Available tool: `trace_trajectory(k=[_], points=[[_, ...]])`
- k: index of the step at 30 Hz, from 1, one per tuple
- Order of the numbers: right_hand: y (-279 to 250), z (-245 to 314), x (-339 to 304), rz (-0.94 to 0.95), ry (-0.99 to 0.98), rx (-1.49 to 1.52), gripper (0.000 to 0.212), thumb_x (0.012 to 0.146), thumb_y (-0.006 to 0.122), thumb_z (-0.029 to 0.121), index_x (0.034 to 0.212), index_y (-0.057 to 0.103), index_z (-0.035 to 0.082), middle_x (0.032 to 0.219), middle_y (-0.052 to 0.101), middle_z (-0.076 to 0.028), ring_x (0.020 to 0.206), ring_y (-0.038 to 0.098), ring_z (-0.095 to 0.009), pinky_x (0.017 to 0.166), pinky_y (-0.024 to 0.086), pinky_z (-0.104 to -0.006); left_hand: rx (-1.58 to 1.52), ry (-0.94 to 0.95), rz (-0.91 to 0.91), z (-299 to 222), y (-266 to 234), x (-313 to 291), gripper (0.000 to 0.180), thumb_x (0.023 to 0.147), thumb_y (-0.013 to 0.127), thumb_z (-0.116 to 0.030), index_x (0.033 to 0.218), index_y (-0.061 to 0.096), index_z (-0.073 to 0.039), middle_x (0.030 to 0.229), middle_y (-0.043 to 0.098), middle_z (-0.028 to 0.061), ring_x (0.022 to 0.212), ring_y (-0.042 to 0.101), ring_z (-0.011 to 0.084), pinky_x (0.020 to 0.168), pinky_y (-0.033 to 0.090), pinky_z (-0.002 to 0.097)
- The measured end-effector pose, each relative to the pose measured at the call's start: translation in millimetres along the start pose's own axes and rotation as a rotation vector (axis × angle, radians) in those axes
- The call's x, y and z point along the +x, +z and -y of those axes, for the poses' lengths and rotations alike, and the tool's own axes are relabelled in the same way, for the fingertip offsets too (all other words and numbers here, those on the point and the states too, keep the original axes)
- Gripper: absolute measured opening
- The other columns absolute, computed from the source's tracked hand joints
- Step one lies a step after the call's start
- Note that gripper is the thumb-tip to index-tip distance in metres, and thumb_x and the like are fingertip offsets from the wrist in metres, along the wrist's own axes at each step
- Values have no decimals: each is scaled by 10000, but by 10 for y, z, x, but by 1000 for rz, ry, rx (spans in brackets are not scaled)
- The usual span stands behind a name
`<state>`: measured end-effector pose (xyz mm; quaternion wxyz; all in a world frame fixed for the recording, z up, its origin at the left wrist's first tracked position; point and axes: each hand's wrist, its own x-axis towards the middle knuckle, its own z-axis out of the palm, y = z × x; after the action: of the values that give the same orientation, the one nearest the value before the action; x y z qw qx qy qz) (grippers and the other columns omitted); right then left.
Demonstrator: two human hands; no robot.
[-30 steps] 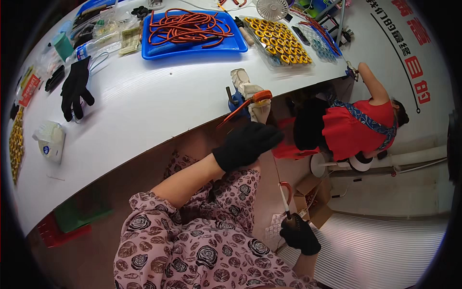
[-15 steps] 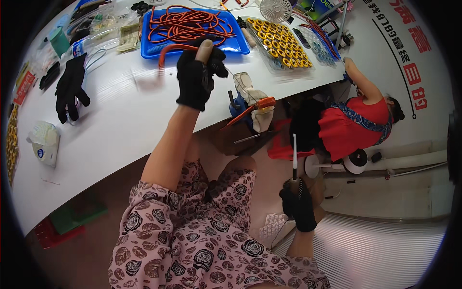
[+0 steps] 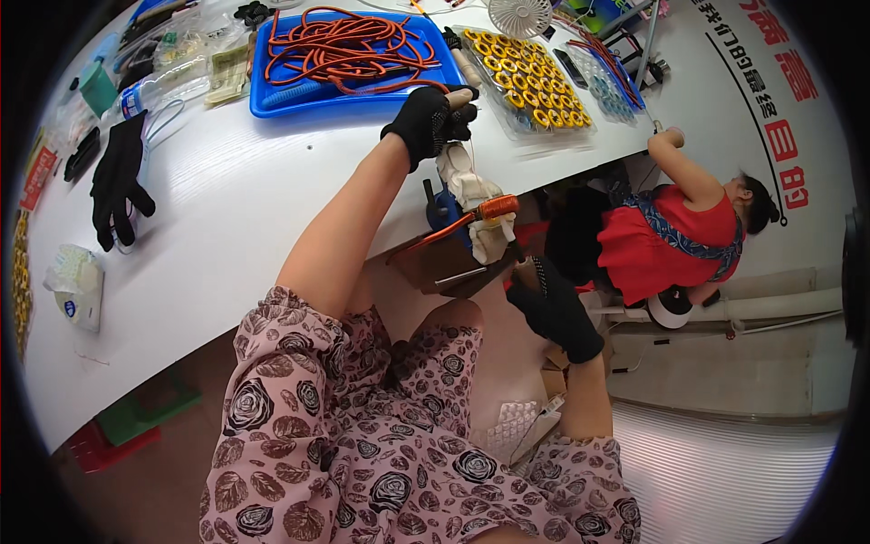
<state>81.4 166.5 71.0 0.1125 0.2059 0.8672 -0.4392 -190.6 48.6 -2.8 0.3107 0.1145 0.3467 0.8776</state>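
So the left hand [image 3: 433, 118], in a black glove, is up at the near edge of the blue tray [image 3: 272, 100], fingers curled shut around the end of an orange cord [image 3: 349, 45]. The rest of that cord sits in a loose tangled heap inside the tray, toward the far side of the white table [image 3: 236, 208]. Just below that hand, clamped at the table edge, there's a blue tool [image 3: 442, 207] with a pale cloth glove [image 3: 471, 195] draped over it and an orange-handled bit [image 3: 480, 210] sticking out to the right.

The right hand [image 3: 553, 308], also in a black glove, is down below the table edge next to a cardboard box [image 3: 444, 263]. Its fingers are bent, but I honestly can't tell if it's gripping anything.

Further out: right of the tray is a clear tray of yellow rings [image 3: 535, 86], and beyond that a small white fan [image 3: 519, 14]. On the left side of the table a spare black glove [image 3: 118, 186] lies flat, well apart from the tray, with a tissue pack [image 3: 77, 286] nearer the edge. Another person in a red top [image 3: 671, 240] is working at the far right end of the table, one arm up on it
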Motion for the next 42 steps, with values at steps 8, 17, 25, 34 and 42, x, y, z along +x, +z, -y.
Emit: trace_trajectory(k=[8,17,25,34,42], points=[[31,-319,-178,-97,-381,-335,328,817,608,238,1065,501,52,783,607,-125,628,612,-221,555,463,-328,35,-10,46,-53,-120,-6,127,846,599,-218,798,567,-105,629,490,-40,513,420,63,471,346,207],[-136,-354,-48,-38,-423,-417,418,817,584,255,1155,443,53,807,600,-202,708,615,-337,586,476,-393,168,-14,60,-113,61,-178,145,851,587,-208,814,560,-70,690,520,-2,567,494,92,551,439,234],[337,-969,-1487,90,-430,-643,148,827,584,169,905,548,49,781,578,-141,687,594,-323,594,480,-381,1354,1025,-88,457,412,-1763,350,801,553,-105,1143,576,-176,1127,573,84,865,607,236,686,501,343],[295,-588,-1807,-220,174,-67,150,801,618,94,907,531,35,735,505,-36,668,546,-142,582,443,-268,1654,1099,312,824,400,-1790,559,643,628,-168,1194,536,-144,1027,547,36,747,523,171,718,430,313],[238,-532,-1274,-696,-101,-381,98,844,573,100,934,538,78,827,567,-70,707,589,-164,565,477,-288,419,821,-113,143,312,-1754,310,861,557,-145,1139,527,-10,818,617,130,670,599,228,650,489,318]])
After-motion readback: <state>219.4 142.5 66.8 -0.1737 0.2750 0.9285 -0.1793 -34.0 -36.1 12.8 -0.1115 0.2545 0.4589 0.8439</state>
